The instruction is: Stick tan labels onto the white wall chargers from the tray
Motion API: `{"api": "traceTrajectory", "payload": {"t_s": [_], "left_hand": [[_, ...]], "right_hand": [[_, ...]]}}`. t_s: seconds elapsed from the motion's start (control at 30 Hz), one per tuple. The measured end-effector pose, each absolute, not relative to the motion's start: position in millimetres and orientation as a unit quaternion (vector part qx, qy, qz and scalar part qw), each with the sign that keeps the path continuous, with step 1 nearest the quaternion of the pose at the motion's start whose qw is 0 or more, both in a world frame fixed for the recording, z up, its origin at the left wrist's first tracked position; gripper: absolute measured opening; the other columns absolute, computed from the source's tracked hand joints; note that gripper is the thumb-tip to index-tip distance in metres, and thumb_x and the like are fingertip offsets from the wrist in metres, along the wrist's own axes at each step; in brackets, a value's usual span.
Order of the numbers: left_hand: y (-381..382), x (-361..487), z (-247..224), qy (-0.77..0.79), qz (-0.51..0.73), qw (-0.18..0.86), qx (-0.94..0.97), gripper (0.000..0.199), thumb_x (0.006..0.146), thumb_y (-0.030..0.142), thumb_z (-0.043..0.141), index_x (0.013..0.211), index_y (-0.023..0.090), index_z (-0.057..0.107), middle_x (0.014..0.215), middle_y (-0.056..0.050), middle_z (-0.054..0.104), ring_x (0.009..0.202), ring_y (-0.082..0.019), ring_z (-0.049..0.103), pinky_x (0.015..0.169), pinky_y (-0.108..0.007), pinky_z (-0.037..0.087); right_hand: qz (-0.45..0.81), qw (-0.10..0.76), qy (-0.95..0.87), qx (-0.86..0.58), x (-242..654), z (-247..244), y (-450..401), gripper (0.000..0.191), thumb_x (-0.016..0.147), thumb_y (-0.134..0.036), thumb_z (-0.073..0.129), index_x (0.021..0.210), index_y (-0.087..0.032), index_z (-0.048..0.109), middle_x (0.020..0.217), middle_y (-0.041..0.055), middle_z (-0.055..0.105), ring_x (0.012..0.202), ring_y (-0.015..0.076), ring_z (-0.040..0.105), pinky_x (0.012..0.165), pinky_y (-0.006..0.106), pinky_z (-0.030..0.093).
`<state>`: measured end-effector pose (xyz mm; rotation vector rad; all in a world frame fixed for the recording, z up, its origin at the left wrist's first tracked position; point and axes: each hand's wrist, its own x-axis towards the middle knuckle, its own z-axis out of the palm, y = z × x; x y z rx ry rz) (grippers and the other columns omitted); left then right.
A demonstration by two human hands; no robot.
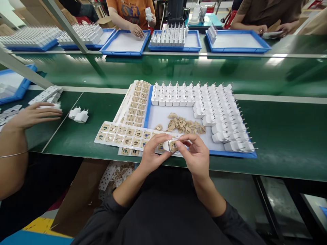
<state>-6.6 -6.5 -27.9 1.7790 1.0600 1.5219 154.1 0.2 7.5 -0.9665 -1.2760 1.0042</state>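
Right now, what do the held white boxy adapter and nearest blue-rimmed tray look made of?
White boxy adapter: likely hard plastic, smooth finish; rounded corners, even colour.
Blue-rimmed tray: probably moulded plastic, smooth; evenly coloured straight rim, gloss unclear.

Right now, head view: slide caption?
Both hands hold a small white unit by a blue tray with rows of white plugs and loose tan pieces.

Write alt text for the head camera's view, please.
A person's left hand and right hand hold a small white casing with a tan face in their fingers. On the green workbench, a blue-rimmed tray holds rows of white plugs and loose tan pieces, with tan-patterned sheets at its left. Other people work opposite.
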Motion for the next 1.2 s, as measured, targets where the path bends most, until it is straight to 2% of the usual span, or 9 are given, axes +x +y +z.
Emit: {"api": "traceTrajectory", "payload": {"t_s": [0.33, 0.57, 0.8, 0.9, 1.0, 1.1, 1.2], "left_hand": [[-8.3, -5.5, -28.1, 0.404, 0.573, 0.256, 0.666, 0.042, 0.084, 0.016, 0.078, 0.123, 0.026, 0.067, 0.116, -0.008, 0.073, 0.114, -0.023, 0.068, 0.098, -0.038, 0.057], [-9.8, -5.6, -30.9, 0.405, 0.584, 0.256, 0.655, 0.043, 0.083, 0.015, 0.078, 0.122, 0.027, 0.067, 0.116, -0.007, 0.073, 0.114, -0.023, 0.067, 0.100, -0.039, 0.056], [-10.3, -5.2, -33.8, 0.412, 0.593, 0.243, 0.648, 0.038, 0.085, 0.020, 0.077, 0.121, 0.026, 0.068, 0.115, -0.008, 0.073, 0.112, -0.023, 0.068, 0.097, -0.039, 0.057], [-10.5, -5.0, -35.2, 0.414, 0.601, 0.268, 0.629, 0.035, 0.086, 0.021, 0.076, 0.119, 0.026, 0.067, 0.115, -0.009, 0.072, 0.113, -0.023, 0.067, 0.098, -0.039, 0.056], [-11.1, -4.7, -38.0, 0.399, 0.620, 0.301, 0.605, 0.036, 0.085, 0.021, 0.078, 0.118, 0.025, 0.067, 0.117, -0.009, 0.070, 0.114, -0.023, 0.067, 0.095, -0.038, 0.057], [-11.3, -4.6, -40.8, 0.381, 0.634, 0.306, 0.599, 0.036, 0.083, 0.020, 0.078, 0.117, 0.026, 0.067, 0.116, -0.008, 0.070, 0.114, -0.023, 0.067, 0.094, -0.037, 0.058], [-10.4, -4.0, -41.6, 0.386, 0.630, 0.266, 0.619, 0.037, 0.082, 0.018, 0.079, 0.117, 0.026, 0.066, 0.113, -0.008, 0.071, 0.112, -0.023, 0.068, 0.096, -0.040, 0.058]], "right_hand": [[0.383, 0.573, -0.579, -0.436, 150.8, 10.4, -2.7, 0.009, 0.090, -0.019, 0.071, 0.095, -0.025, 0.068, 0.089, -0.0016, 0.067, 0.076, 0.0118, 0.064, 0.072, 0.028, 0.055], [0.342, 0.560, -0.603, -0.453, 147.3, 14.8, -4.4, 0.007, 0.091, -0.019, 0.069, 0.095, -0.024, 0.066, 0.088, -0.0003, 0.066, 0.077, 0.0138, 0.064, 0.070, 0.029, 0.055], [0.333, 0.547, -0.623, -0.449, 144.5, 15.7, -4.1, 0.009, 0.091, -0.021, 0.068, 0.098, -0.026, 0.065, 0.089, 0.0011, 0.062, 0.082, 0.0156, 0.062, 0.069, 0.029, 0.058], [0.376, 0.533, -0.616, -0.441, 147.3, 16.1, -2.3, 0.025, 0.086, -0.023, 0.074, 0.110, -0.029, 0.066, 0.108, 0.0036, 0.057, 0.091, 0.0161, 0.061, 0.070, 0.027, 0.060], [0.476, 0.488, -0.612, -0.401, 152.0, 14.6, 0.6, 0.037, 0.084, -0.026, 0.077, 0.119, -0.032, 0.066, 0.120, 0.0056, 0.052, 0.100, 0.0176, 0.059, 0.075, 0.028, 0.062], [0.563, 0.462, -0.593, -0.343, 154.6, 8.9, 4.2, 0.035, 0.082, -0.028, 0.077, 0.116, -0.031, 0.069, 0.119, 0.0064, 0.054, 0.111, 0.0212, 0.058, 0.085, 0.033, 0.060], [0.601, 0.492, -0.543, -0.320, 151.8, 2.9, 6.1, 0.022, 0.085, -0.030, 0.072, 0.107, -0.029, 0.073, 0.109, 0.0051, 0.057, 0.108, 0.0218, 0.058, 0.088, 0.034, 0.057]]}}
